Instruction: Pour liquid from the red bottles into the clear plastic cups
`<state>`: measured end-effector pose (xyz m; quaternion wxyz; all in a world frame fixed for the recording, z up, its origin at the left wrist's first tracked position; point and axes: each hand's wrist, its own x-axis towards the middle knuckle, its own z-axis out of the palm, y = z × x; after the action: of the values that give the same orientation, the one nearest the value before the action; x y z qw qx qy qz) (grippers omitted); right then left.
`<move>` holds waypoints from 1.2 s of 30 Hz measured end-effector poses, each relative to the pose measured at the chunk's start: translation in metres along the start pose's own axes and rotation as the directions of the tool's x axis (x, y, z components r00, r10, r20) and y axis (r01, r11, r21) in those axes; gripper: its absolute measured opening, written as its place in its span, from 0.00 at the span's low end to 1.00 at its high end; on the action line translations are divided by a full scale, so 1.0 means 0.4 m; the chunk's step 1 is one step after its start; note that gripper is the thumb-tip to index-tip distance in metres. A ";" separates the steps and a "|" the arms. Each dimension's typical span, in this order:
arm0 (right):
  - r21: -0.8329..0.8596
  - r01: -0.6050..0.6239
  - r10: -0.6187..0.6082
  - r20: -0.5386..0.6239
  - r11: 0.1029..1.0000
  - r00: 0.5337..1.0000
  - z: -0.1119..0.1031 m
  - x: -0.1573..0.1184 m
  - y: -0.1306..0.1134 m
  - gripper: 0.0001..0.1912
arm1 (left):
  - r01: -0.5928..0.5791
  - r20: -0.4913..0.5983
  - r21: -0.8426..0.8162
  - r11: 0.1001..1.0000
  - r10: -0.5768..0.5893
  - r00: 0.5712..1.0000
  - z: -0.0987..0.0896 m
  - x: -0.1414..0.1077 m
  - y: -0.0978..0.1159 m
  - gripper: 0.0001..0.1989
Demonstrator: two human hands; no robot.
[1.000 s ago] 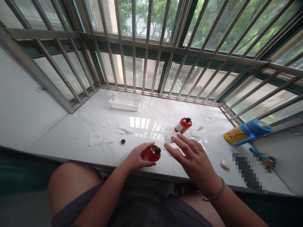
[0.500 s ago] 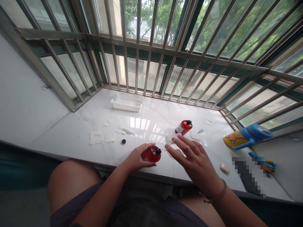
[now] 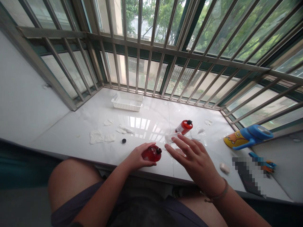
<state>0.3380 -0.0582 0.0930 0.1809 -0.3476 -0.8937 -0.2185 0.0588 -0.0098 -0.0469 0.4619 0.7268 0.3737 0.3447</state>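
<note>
My left hand [image 3: 139, 156] is wrapped round a bottle of red liquid [image 3: 151, 154], uncapped and tilted with its dark neck pointing right. At that neck is a clear container [image 3: 169, 139], its shape partly hidden behind my fingers. My right hand [image 3: 191, 156] holds this container, with its fingers bent across the near side and the thumb out of sight. A small black cap [image 3: 124, 141] lies left of the left hand. Behind the right hand is a second red bottle [image 3: 184, 127] with a white label and a black cap.
A white perforated basket [image 3: 126, 105] stands by the barred window. Crumpled white tissues [image 3: 96, 137] lie at left on the white ledge [image 3: 151, 110]. At right are a blue and yellow bottle [image 3: 247, 137], a pale soap-like piece [image 3: 224, 168] and a dark, partly blurred flat object [image 3: 248, 179].
Almost nothing differs. Both hands keep their places, and the red bottle stays tilted at the clear container; the whole view has shifted very slightly.
</note>
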 end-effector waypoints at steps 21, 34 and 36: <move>0.018 -0.008 0.008 0.027 1.000 1.000 0.029 0.002 -0.014 0.29 | -0.004 -0.009 0.000 1.000 0.004 1.000 0.001 -0.003 0.000 0.47; 0.324 -0.212 0.226 -0.006 0.922 0.974 0.091 -0.032 -0.002 0.27 | 0.041 -0.104 -0.133 0.990 -0.055 0.993 0.046 -0.005 0.010 0.44; 0.334 -0.219 0.233 -0.001 0.917 0.972 0.086 -0.032 0.010 0.26 | 0.059 -0.124 -0.169 0.984 -0.080 0.989 0.061 -0.002 0.013 0.44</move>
<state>0.3438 -0.0447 0.0590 0.2789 -0.4087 -0.8676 -0.0495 0.0803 -0.0220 -0.0506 0.5069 0.6486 0.3983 0.4046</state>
